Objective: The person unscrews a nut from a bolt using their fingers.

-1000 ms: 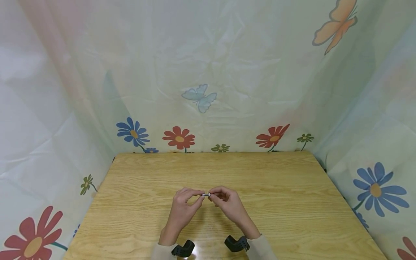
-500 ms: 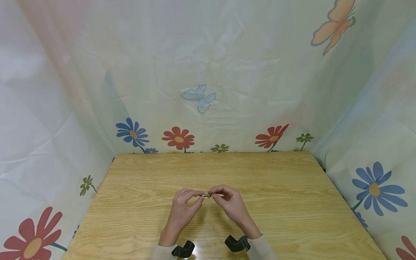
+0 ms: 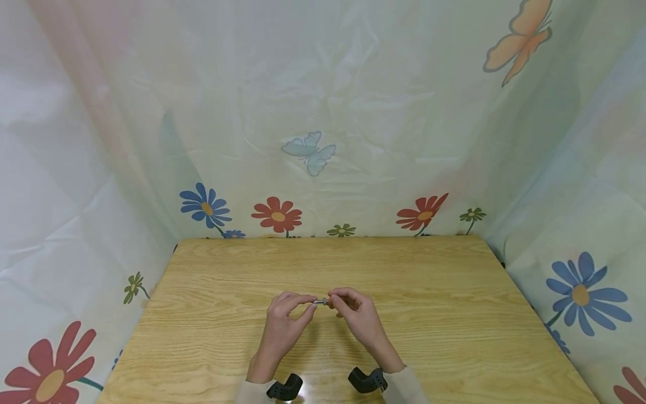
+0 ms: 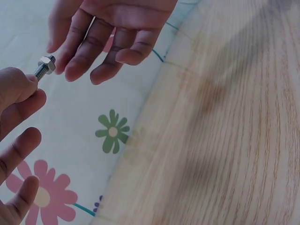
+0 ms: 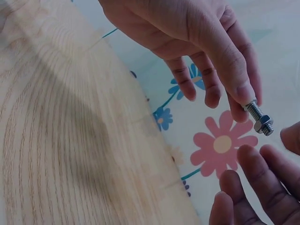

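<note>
Currently, left hand (image 3: 284, 322) pinches bolt (image 5: 253, 109) above bench (image 3: 434, 286), nut (image 5: 263, 124) near its free end; right hand (image 3: 360, 321) relaxed, empty, just beside. Nut could drop if unthreaded unsupported; weak pinch might let bolt spin.

You had one left hand (image 3: 284, 325), one right hand (image 3: 364, 322), one bolt (image 5: 254, 110), one nut (image 5: 263, 123), one table (image 3: 323, 261), two wrist cameras (image 3: 285, 387) (image 3: 367, 380) and two butterflies (image 3: 317, 160) (image 3: 520, 44), at twelve and one o'clock from your hands.
</note>
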The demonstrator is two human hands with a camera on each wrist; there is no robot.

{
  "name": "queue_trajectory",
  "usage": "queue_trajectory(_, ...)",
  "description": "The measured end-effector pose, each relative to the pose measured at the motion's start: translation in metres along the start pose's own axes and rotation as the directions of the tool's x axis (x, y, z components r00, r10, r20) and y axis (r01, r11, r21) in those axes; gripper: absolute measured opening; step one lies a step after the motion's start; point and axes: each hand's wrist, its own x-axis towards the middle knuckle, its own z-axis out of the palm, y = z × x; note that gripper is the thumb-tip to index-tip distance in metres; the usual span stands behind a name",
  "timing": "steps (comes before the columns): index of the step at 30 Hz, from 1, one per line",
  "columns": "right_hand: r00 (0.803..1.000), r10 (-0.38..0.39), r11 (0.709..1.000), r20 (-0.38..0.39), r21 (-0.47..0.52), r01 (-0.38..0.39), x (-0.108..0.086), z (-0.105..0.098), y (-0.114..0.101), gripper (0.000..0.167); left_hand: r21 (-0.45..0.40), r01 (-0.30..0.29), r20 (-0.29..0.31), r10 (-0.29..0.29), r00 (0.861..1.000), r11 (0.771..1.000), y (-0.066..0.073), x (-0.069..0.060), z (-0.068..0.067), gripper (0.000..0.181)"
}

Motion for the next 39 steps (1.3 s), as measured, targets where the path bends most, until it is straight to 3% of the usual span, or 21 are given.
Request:
queue_trajectory(6, 0.999, 0.034, 0.999, 0.037, -0.038, -0.033, 0.0014, 0.0008, -0.0003, 0.031, -0.019, 0.03, 0.036, -0.03, 0.999, 0.999, 0.0024, 0.001, -0.0015, 0.018)
queue_trajectory(12, 0.996, 0.044, 0.999, 0.083, -0.034, -0.041, 0.0005, 0.0002, -0.0011, 0.03, -0.006, -0.011, 0.022, 0.011, 1.0, 1.0, 0.0024, 0.0005, 0.0, 0.021)
queue_trajectory(26, 0.993, -0.041, 0.999, 0.113, -0.003, 0.042, -0.0009, -0.0005, -0.0014, 0.029, 0.005, -0.016, 0.012, 0.016, 1.0, 1.0, 0.0005, -0.0009, 0.0003, 0.021)
queue_trajectory(33, 0.988, -0.097, 0.995, 0.118, -0.008, 0.099, -0.0013, -0.0019, -0.002, 0.023, -0.009, 0.023, 0.028, -0.023, 0.999, 1.0, 0.0021, 0.0001, -0.002, 0.019)
queue_trajectory(39, 0.988, -0.105, 0.994, 0.112, -0.016, 0.107, -0.0007, -0.0032, -0.0043, 0.026, 0.006, -0.012, 0.004, 0.012, 1.0, 1.0, 0.0015, 0.0013, -0.0006, 0.02)
